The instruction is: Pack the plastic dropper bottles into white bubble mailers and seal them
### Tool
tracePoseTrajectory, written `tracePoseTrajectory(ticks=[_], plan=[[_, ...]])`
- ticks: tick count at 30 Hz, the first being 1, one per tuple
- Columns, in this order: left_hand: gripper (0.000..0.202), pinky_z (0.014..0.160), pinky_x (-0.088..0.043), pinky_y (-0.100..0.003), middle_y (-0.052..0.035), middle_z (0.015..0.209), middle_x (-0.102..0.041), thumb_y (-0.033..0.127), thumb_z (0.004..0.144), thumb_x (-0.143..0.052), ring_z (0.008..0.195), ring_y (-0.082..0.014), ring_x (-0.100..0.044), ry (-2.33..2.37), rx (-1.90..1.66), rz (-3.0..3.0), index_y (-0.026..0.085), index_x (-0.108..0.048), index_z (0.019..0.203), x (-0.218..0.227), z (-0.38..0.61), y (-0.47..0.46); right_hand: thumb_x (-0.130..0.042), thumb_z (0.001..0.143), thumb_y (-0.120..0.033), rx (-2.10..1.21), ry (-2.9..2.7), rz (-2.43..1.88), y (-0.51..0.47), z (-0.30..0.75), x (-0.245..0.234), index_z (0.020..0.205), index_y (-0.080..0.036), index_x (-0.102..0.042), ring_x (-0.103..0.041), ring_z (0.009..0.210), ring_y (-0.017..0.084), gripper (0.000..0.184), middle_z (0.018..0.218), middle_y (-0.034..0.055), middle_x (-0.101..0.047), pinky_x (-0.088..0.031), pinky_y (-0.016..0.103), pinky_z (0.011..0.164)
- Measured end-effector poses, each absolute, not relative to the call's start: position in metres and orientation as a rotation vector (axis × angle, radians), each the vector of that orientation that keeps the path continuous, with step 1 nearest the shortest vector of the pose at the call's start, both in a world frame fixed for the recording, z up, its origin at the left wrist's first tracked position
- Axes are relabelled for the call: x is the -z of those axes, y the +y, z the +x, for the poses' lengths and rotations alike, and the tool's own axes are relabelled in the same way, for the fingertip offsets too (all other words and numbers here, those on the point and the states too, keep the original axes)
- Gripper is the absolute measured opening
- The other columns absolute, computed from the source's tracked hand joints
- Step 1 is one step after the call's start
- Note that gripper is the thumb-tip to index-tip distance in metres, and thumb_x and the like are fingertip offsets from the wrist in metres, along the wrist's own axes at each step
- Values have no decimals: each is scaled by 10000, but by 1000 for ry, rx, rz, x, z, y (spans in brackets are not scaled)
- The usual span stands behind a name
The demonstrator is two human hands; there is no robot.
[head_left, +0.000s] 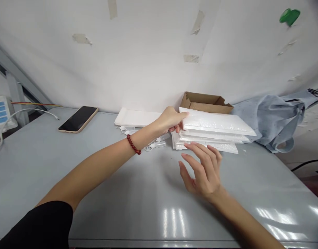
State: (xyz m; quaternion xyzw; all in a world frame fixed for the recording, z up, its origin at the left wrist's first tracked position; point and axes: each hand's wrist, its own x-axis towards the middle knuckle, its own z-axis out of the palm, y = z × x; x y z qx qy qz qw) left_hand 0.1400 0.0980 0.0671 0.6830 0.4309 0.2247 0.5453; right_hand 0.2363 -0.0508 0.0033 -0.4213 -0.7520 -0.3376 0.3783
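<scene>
My left hand (171, 119) pinches the left end of a puffy white padded envelope (216, 121), thumb on top and fingers below. That envelope lies on top of a stack of similar white envelopes (211, 140). In front of the stack, my right hand (203, 169) is held above the table with its fingers spread, holding nothing. Left of the stack, partly behind my left wrist, are small clear tubes with white cords (159, 144). Behind my left forearm lies a flat pile of white envelopes or sleeves (137, 117).
An open brown cardboard box (211, 106) stands behind the stack against the white wall. Light blue denim cloth (273, 117) lies at the right edge of the grey table (122, 204). A phone (80, 119) and a white charging cable (45, 110) are on the left.
</scene>
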Motion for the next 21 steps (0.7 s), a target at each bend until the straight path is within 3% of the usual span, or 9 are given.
tracePoseTrajectory(ticks=[5,8,11,14,16,21], plan=[[351,350,-270,-231,-79,599,-683,421,902,-418,319,-88,-437,1113,-565,1750,119,-578,820,-67,119,100,-613,757,-73,811,-1995,-1109,-47,238,0,996,-135,-553,-629,1021,288,255,1044,182,-683,-410,495,900],[298,393,-340,-239,-74,630,-693,372,877,-436,362,-111,-500,1193,-604,1908,118,-590,856,-60,94,110,-615,758,-64,783,-2012,-1111,-47,238,2,1011,-125,-549,-627,1025,291,268,1045,185,-684,-408,499,902],[192,558,-452,-277,-67,700,-694,288,810,-497,533,-159,-604,1266,-662,2134,136,-613,788,-45,62,128,-616,763,-66,769,-2017,-1123,-46,239,4,1019,-118,-545,-629,1019,294,271,1047,189,-682,-411,498,899],[163,821,-452,-358,-85,855,-697,288,743,-560,891,-261,-629,1263,-636,2367,150,-645,742,-28,31,146,-618,772,-81,776,-2015,-1145,-44,240,4,1028,-119,-539,-629,1008,296,271,1052,192,-675,-412,497,896],[194,886,-424,-377,-85,945,-693,325,718,-589,996,-291,-593,1221,-561,2470,162,-668,786,-17,15,157,-633,780,-112,808,-1999,-1195,-42,241,4,1047,-126,-530,-617,1026,304,286,1073,194,-664,-407,497,902],[294,847,-444,-338,-92,1005,-699,387,742,-565,968,-279,-614,1198,-432,2568,162,-689,885,1,-1,173,-672,814,-345,953,-1969,-1440,-31,253,4,1146,-131,-497,-533,1145,366,432,1197,235,-592,-374,520,929]])
